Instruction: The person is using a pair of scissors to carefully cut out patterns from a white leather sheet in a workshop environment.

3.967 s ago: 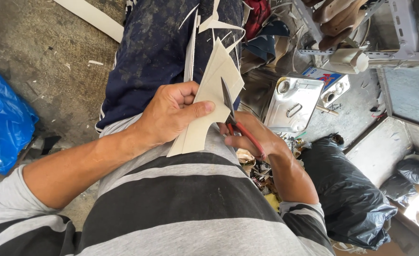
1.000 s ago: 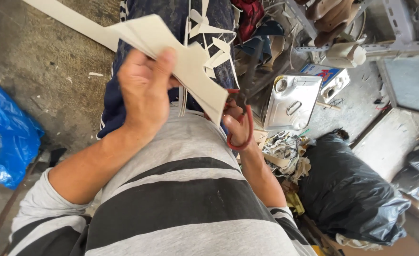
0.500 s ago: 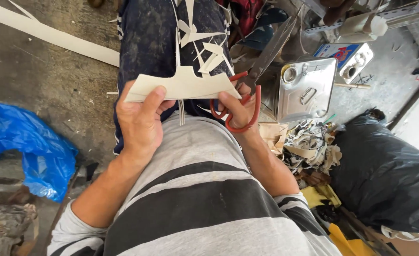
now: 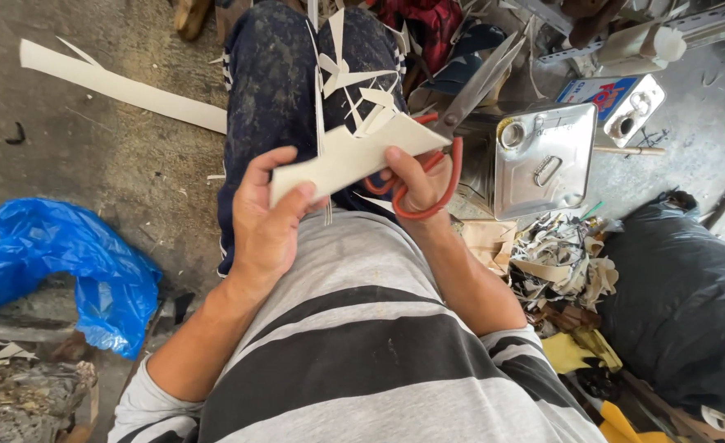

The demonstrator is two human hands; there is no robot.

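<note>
My left hand (image 4: pixel 268 220) grips the near end of a pale cream sheet piece (image 4: pixel 348 156), held flat over my lap. My right hand (image 4: pixel 416 182) has its fingers through the red handles of a pair of scissors (image 4: pixel 453 111); the metal blades point up and to the right, past the sheet's far tip. Fingers of the right hand also press against the sheet's right end. Several pale offcuts (image 4: pixel 354 82) lie on my dark trousers (image 4: pixel 276 90) beyond the sheet.
A long pale strip (image 4: pixel 125 86) lies on the concrete floor at the left. A blue plastic bag (image 4: pixel 59 262) sits at lower left. A square metal can (image 4: pixel 543 156) stands to the right, with scrap cuttings (image 4: pixel 563 267) and a black bag (image 4: pixel 690 312) near it.
The sheet has been turned from upright to flat and angled across my lap. Both hands have shifted with it, and the scissors now point up-right with the blades apart.
</note>
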